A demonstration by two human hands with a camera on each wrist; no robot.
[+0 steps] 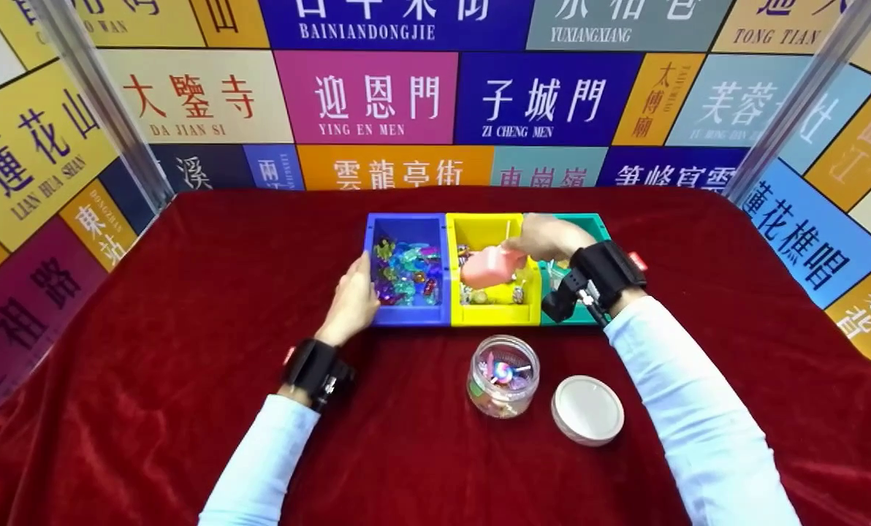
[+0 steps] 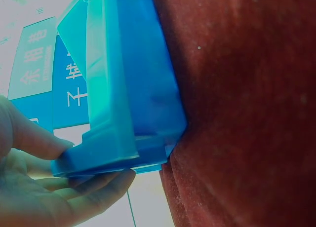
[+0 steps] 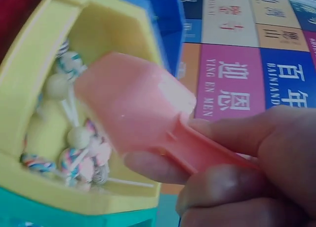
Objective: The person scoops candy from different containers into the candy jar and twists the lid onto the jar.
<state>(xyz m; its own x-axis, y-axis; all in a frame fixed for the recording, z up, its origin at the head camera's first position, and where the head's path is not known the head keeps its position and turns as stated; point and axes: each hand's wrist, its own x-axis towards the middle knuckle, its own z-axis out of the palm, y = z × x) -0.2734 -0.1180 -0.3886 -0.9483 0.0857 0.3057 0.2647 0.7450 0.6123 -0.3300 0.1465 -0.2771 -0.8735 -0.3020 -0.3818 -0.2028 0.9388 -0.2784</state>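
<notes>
From the head view, I have three joined bins across the red-covered tabletop [image 1: 406, 453]: a blue bin [image 1: 406, 315], a yellow bin [image 1: 494, 315] and a green bin [image 1: 598, 228]. The left hand [image 1: 351, 301] is at the outer side of the blue one, which I take to be bracing the row so it won't slide. The right hand [image 1: 552, 237] reaches across the green bin and holds a pink scoop [image 1: 490, 267] over the yellow one. Nearer me stands a clear jar [image 1: 505, 405], its mouth uncovered and small sweets or trinkets inside, with a pale lid [image 1: 588, 409] lying just beside it; I judge the jar sits close so the scoop has only a short way to travel. In my left wrist view, the thumb is on one side of the blue rim and the fingers [image 2: 106, 195] on the other, pinching it lightly, enough for steadying rather than lifting, I would say. In my right wrist view, thumb and curled fingers grip the scoop's handle, leaving the bowl free in front, above little lollipops [image 3: 79, 138] in the yellow bin. I cannot tell whether the bowl carries anything or touches them.
</notes>
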